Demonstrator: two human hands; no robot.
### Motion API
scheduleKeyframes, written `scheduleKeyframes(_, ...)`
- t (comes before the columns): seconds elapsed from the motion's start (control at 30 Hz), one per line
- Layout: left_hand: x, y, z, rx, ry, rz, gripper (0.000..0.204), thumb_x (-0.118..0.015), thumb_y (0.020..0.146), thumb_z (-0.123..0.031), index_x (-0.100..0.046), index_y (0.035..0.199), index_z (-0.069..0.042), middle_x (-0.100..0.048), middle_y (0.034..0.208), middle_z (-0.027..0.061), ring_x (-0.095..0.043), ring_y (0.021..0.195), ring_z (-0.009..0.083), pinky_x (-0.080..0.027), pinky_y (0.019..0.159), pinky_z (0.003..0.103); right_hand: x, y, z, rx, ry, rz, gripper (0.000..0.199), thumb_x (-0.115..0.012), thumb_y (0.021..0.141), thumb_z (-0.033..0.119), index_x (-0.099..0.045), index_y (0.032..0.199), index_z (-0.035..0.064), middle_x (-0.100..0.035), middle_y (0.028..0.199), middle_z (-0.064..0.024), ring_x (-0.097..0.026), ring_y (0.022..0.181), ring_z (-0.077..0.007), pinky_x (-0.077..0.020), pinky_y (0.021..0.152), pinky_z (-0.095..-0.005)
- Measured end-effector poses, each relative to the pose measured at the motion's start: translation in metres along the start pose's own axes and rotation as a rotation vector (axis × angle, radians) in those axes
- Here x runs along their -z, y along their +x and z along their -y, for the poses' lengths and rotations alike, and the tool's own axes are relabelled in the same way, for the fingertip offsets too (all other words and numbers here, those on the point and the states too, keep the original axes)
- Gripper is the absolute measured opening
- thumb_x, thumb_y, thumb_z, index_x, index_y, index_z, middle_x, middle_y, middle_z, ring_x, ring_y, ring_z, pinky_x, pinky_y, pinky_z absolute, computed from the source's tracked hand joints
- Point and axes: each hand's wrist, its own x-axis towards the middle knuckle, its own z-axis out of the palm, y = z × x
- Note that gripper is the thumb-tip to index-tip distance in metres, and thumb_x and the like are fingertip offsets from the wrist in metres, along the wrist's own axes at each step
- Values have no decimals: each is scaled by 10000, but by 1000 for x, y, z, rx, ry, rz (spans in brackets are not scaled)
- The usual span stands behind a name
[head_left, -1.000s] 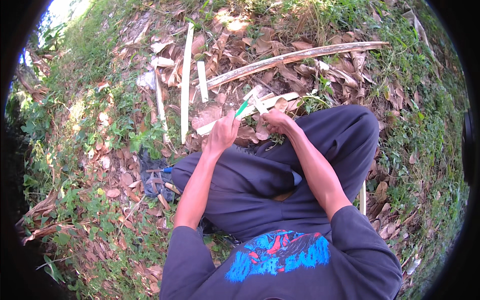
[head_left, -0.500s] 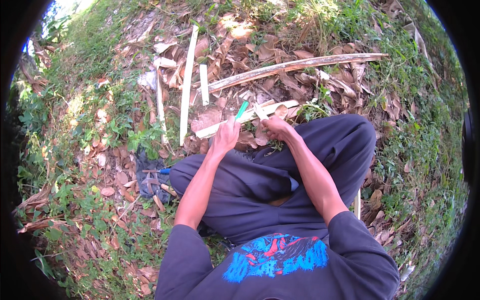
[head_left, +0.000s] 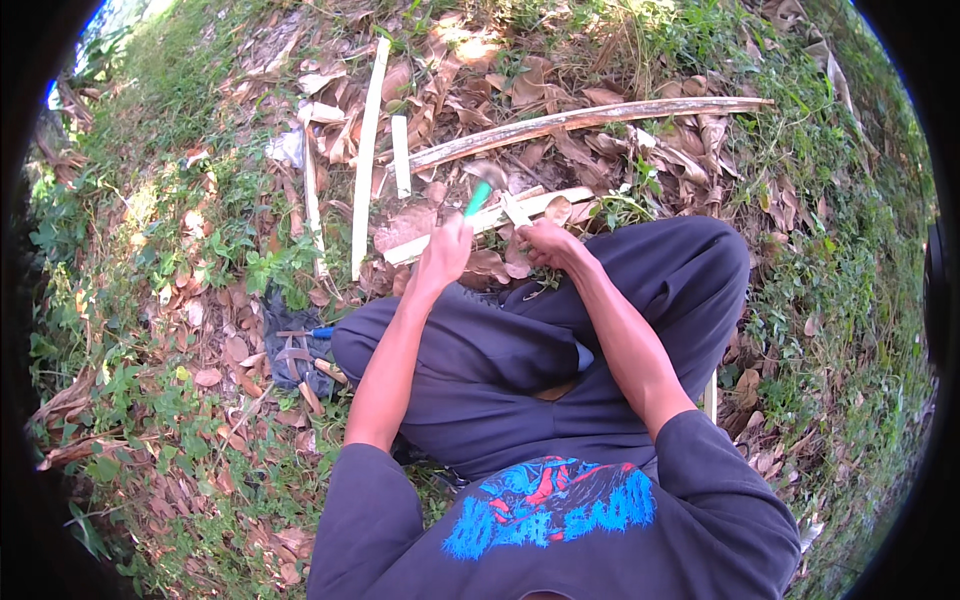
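Note:
My left hand [head_left: 447, 250] is closed round a green-handled hammer [head_left: 478, 198]; its greyish head is blurred. My right hand [head_left: 550, 245] grips a short pale wood piece [head_left: 514, 210], whose far end points up and away from me, close to the hammer's head. Just beyond both hands, a split pale wood strip [head_left: 408, 250] lies slantwise on the leaves, partly hidden behind the hammer and the held piece. My crossed legs in dark trousers are under my forearms.
Farther off lie a long curved wood strip [head_left: 600, 116], a long pale strip [head_left: 368, 160] and a short pale piece [head_left: 401, 155]. Left of my knee, tools, one blue-handled [head_left: 322, 333], rest on a dark plastic sheet [head_left: 285, 315]. Dry leaves and grass surround me.
The hammer in my left hand has risen slightly, away from me, and its head now shows as a blur. My right hand still holds the wood piece. The whole view has shifted a little.

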Motion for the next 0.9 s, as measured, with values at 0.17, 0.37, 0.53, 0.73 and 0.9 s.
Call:
scheduleKeyframes(0.17,-1,12,0,-50,-9,-82,337,-443,1023,-260,-550,907,38,-550,621,244,-597,594,416,-427,546,487,4,3,-1,4,-7,-14,241,-527,960,231,-537,844,21,-413,557,10,-354,398,-88,-233,345,-279)
scheduleKeyframes(0.37,-7,-2,20,-36,182,36,387,-448,1020,-317,-567,908,34,-586,685,291,-631,691,467,-443,582,520,-5,-9,13,-18,32,13,277,-536,969,258,-487,788,55,-328,550,46,-295,407,-75,-193,360,-273)
scheduleKeyframes(0.53,0,13,-25,-50,-122,-107,473,-387,1054,-371,-564,853,19,-506,555,101,-522,470,220,-422,486,381,13,32,-19,75,18,34,361,-512,938,292,-620,974,-50,-579,664,-91,-521,446,-144,-310,350,-297)
scheduleKeyframes(0.73,-11,15,17,-3,45,-10,407,-384,1054,-303,-568,892,23,-499,551,111,-523,483,238,-412,475,395,9,10,2,21,-136,-38,404,-509,944,322,-641,985,-57,-633,715,-132,-543,463,-168,-355,368,-314)
scheduleKeyframes(0.9,-7,6,2,46,23,-52,425,-402,1050,-319,-572,908,44,-555,608,195,-593,560,342,-414,522,456,8,18,-10,3,-55,-10,394,-503,949,309,-646,1005,-54,-584,662,-80,-520,467,-153,-334,377,-298)
